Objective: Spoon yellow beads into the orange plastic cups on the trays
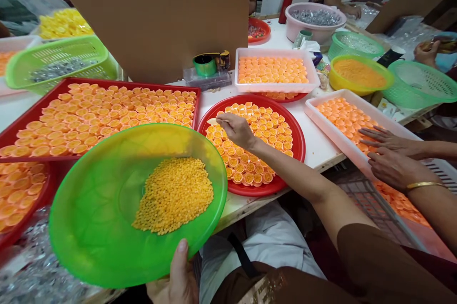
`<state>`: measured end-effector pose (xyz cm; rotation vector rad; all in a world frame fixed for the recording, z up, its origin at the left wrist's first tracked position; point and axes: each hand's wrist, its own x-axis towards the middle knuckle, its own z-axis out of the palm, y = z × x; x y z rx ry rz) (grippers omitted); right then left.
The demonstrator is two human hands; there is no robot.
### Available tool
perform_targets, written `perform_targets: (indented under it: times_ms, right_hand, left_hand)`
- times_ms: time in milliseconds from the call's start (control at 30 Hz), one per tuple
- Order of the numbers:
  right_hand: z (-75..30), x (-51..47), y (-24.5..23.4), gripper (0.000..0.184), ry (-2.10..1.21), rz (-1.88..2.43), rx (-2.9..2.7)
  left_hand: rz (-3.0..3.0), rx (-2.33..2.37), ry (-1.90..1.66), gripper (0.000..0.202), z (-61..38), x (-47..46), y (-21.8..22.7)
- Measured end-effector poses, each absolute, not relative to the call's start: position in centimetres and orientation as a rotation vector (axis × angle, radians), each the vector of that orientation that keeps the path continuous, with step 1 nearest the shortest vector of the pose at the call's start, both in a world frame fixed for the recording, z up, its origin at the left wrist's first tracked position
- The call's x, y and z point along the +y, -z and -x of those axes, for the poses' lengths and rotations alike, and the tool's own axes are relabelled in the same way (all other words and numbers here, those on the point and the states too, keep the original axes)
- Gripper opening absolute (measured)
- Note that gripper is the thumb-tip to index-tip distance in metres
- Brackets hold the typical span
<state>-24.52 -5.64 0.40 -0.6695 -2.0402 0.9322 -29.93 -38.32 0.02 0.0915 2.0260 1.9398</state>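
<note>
My left hand [176, 275] grips the near rim of a green plastic plate [100, 218], tilted, with a heap of small yellow pellets [174, 195] on it. My right hand [237, 129] reaches out over a round red tray [298, 140] packed with small orange cups, fingers pinched on a small pale spoon [213, 121]. The spoon's tip sits at the tray's far left edge.
A red rectangular tray [21, 125] of orange cups lies at left, a white tray [273, 86] of cups behind. Another person's two hands [387, 152] rest on a white tray [332, 129] at right. Green baskets, a yellow bowl [359, 75], a pink basin and a brown cardboard panel [160, 14] stand behind.
</note>
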Motion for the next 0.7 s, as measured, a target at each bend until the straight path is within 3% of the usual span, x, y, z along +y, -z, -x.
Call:
perform_targets:
  times_ms: [100, 300, 467, 700]
  right_hand:
    - [22.8, -8.7, -2.0, 0.025, -0.986, 0.668, -1.994]
    - [23.8, -14.7, -0.4, 0.021, -1.431, 0.752, -2.23]
    - [24.1, -15.6, 1.4, 0.016, -2.035, 0.983, -1.646]
    - [22.4, -10.8, -0.2, 0.019, -2.148, 0.891, -1.215]
  left_hand:
    - [-0.055, 1.998, -1.952, 0.066, 29.9, -38.4, -0.1]
    - [-0.177, 1.974, -1.975, 0.079, 29.5, -38.0, -0.6]
    - [-0.104, 1.96, -1.972, 0.084, 29.4, -38.0, -0.9]
    - [-0.05, 1.961, -1.993, 0.072, 29.6, -38.3, 0.1]
